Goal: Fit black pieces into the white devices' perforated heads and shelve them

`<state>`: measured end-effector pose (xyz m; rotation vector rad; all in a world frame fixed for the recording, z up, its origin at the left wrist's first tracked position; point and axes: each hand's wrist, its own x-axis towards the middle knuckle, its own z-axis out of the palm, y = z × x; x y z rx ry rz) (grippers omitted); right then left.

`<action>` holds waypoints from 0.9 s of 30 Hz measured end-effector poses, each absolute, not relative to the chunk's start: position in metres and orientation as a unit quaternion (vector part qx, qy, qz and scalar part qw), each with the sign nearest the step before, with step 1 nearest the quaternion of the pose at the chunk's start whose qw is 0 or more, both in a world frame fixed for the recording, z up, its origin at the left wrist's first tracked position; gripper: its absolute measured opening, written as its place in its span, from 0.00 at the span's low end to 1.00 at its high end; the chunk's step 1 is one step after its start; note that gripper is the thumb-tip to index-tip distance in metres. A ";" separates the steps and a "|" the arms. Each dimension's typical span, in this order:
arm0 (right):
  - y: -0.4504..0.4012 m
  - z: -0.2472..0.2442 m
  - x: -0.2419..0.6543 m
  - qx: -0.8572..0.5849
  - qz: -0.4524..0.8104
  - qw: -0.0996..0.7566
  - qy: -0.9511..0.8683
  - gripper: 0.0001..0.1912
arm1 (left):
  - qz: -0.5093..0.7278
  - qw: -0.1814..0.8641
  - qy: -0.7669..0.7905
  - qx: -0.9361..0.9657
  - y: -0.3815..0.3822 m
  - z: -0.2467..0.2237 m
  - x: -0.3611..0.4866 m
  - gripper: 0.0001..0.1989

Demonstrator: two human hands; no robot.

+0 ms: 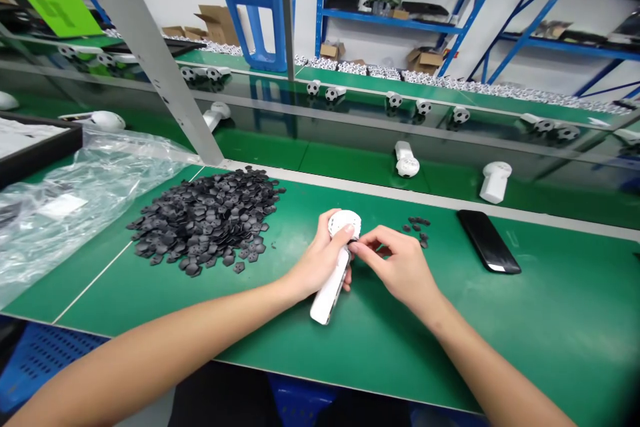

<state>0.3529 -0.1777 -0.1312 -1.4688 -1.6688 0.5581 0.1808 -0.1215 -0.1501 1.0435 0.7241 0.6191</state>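
A white gadget (328, 297) is at the frame's centre, wrapped in the left hand (320, 255). The right hand (400, 263) has thumb and forefinger pinched beside its round head (345, 220); whether they grip anything, I cannot tell. Black pieces (210, 220) are heaped centre-left.

White handset (327, 297) betw. L hand (317, 257) & R hand (400, 263), dk specks on its round head (346, 220). Counter (400, 360) under hands: green w/ thin white line (93, 280) to their L. Pentagon pcs (215, 217) heaped L of hands: dk grey to blk; small pcs (424, 239) R of hands: blk too. Phone (487, 237) farther R: glossy blk, whitish patch at near end. Strip (320, 167) beyond hands: brighter green, units (407, 165) on it white. Past that: ball heads (395, 101) w/ blk-&-white soccer pattern, blue stool (273, 62). Far L of hands: clear bag (107, 170) w/ whitish sheen.
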 end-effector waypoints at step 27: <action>-0.181 -0.151 0.363 -0.597 0.109 0.351 -0.713 0.26 | 0.222 0.701 0.342 0.585 -0.121 -0.141 0.181 0.33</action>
